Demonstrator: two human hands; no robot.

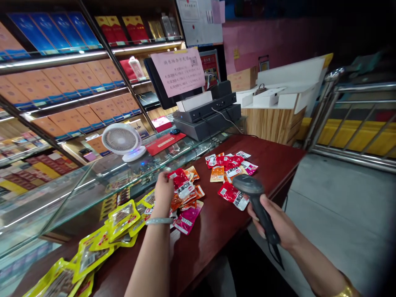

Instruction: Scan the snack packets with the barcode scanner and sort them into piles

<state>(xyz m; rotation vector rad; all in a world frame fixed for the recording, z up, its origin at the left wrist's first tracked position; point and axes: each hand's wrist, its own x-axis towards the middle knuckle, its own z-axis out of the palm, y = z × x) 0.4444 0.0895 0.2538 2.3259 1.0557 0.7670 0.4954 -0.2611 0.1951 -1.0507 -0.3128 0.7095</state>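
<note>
My left hand (163,193), a pale bangle at its wrist, pinches the corner of a red-and-white snack packet (180,180). Under and beside that packet lies a pile of orange packets and a magenta packet (189,216). My right hand (275,222) is wrapped round the handle of a dark barcode scanner (258,202), its head pointing left over the table. Just below the scanner head rests another red-and-white packet (232,195). Behind it is a second pile of red, orange and pink packets (230,163). Yellow-edged snack bags (95,251) overlap along the left.
The dark red table (216,243) meets a glass display counter (77,194). On the counter stand a white fan (122,140), a red envelope (165,143) and a till with a monitor (159,88) behind a pink notice. Metal railings (355,123) rise at the right.
</note>
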